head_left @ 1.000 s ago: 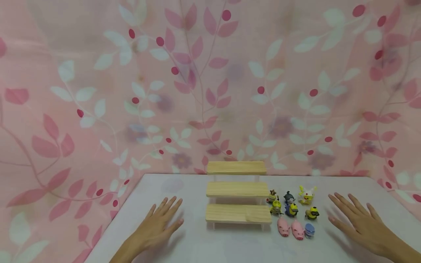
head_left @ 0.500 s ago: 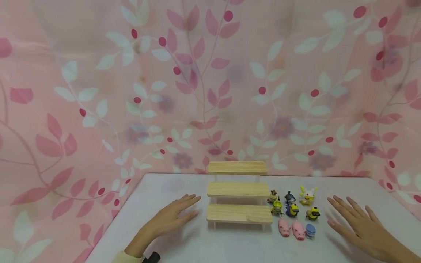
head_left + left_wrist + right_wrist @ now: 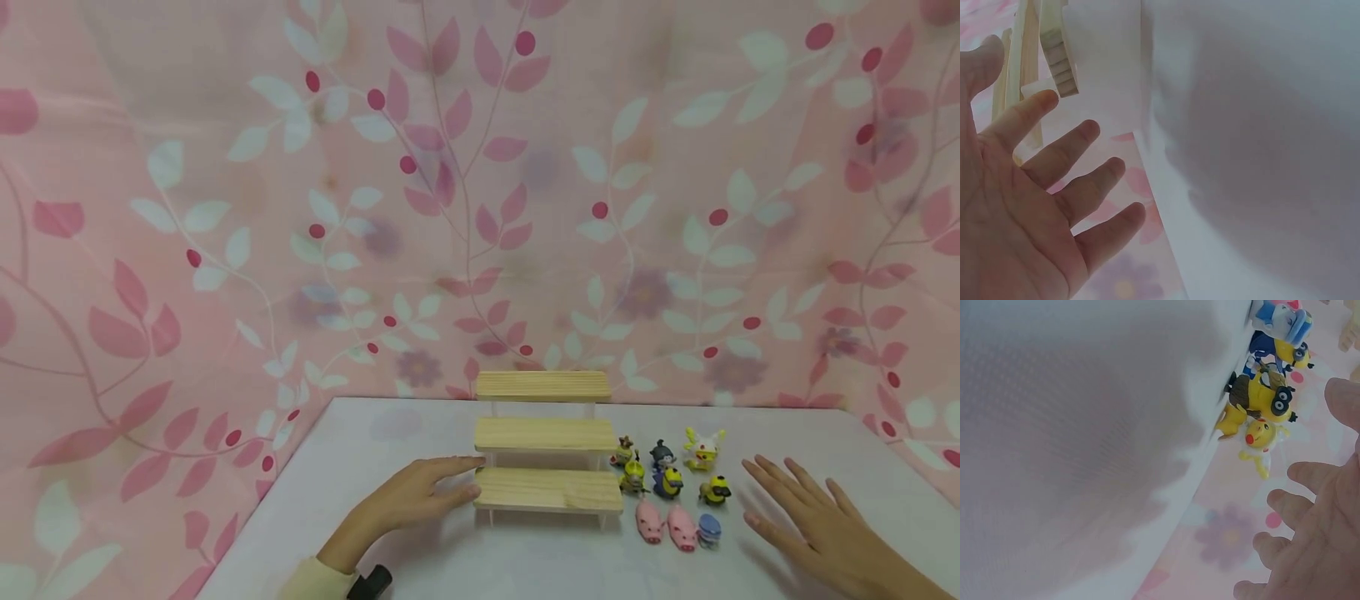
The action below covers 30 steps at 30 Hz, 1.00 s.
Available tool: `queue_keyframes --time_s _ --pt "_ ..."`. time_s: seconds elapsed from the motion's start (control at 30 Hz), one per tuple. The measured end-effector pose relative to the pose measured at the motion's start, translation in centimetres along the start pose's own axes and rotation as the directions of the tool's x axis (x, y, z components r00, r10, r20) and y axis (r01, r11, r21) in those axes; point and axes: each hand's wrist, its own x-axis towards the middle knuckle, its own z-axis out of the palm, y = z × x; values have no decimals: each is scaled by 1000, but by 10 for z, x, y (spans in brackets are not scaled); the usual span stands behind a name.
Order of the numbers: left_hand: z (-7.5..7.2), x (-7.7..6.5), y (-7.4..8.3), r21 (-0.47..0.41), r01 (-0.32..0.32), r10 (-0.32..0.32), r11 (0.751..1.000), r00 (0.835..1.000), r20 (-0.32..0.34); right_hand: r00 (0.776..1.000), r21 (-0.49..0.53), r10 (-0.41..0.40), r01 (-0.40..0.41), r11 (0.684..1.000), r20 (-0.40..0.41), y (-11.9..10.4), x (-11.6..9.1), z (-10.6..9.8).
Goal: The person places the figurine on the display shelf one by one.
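My left hand (image 3: pixel 416 497) reaches to the left end of a three-tier wooden display stand (image 3: pixel 547 490), fingertips right at the edge of its lowest shelf. In the left wrist view its fingers (image 3: pixel 1072 150) are spread and relaxed beside the shelf's end (image 3: pixel 1063 72), holding nothing. My right hand (image 3: pixel 825 525) hovers over the table to the right of a group of small figurines, fingers spread. Nearest to it are a yellow-and-black figurine (image 3: pixel 715 491) and a blue-and-white one (image 3: pixel 708 531). Two pink pigs (image 3: pixel 682 528) lie at the front of the group.
Behind the pigs stand several more figurines, among them a white-and-yellow one (image 3: pixel 703 450), a dark one (image 3: pixel 663 456) and a blue-and-yellow one (image 3: pixel 667 481). The stand is on a white table (image 3: pixel 405 425). A pink floral cloth (image 3: pixel 450 208) hangs behind the table.
My left hand has moved right to the stand's left end and turned, its sleeve and dark wristband coming into view. My right hand has hardly moved.
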Motion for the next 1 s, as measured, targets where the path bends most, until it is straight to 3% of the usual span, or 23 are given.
queue_keyframes --time_s 0.33,1.0 --pt "4 8 4 -15 -12 11 1000 1000 -11 999 5 36 -36 999 39 -7 1 -3" --pt "9 5 -5 -62 -35 35 998 999 3 996 20 49 -51 999 78 -15 3 -8"
